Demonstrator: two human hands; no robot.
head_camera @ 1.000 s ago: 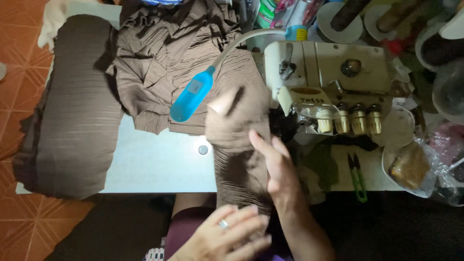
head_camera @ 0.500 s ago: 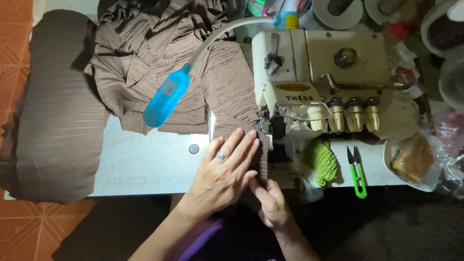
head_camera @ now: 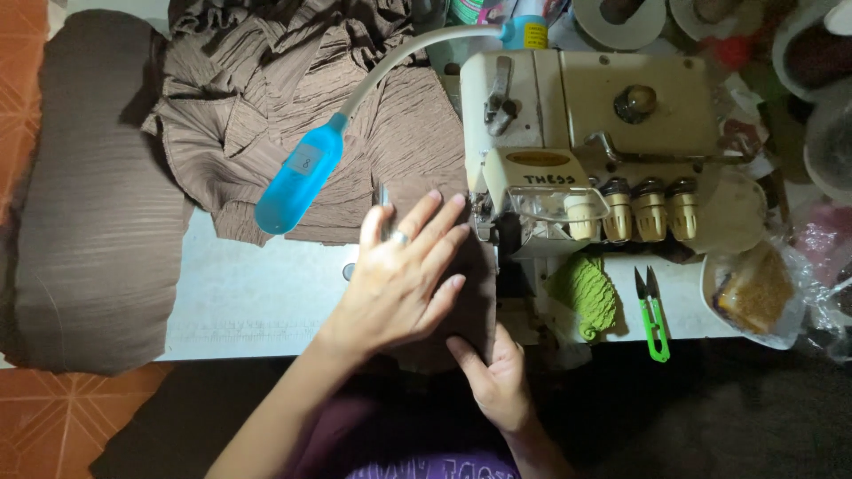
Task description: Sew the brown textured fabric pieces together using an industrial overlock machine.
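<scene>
My left hand [head_camera: 404,270], with a ring on one finger, lies flat with fingers spread on a strip of brown pleated fabric [head_camera: 475,297] just left of the presser foot of a cream overlock sewing machine [head_camera: 586,133]. My right hand [head_camera: 497,377] pinches the near edge of the same strip at the table's front. The strip runs from my lap toward the machine's needle area. A blue gooseneck lamp [head_camera: 297,177] hangs over the cloth to the left of my left hand.
A heap of brown pleated fabric [head_camera: 266,98] lies behind the lamp, and a dark folded pile [head_camera: 89,204] covers the table's left end. Green thread snips [head_camera: 652,310], a green knitted cloth [head_camera: 586,293] and a bagged item in a bowl [head_camera: 754,288] sit to the right.
Both hands have moved up from my lap onto the fabric at the machine. The left hand has spread flat nearer the presser foot, and the right hand has taken the strip's near edge.
</scene>
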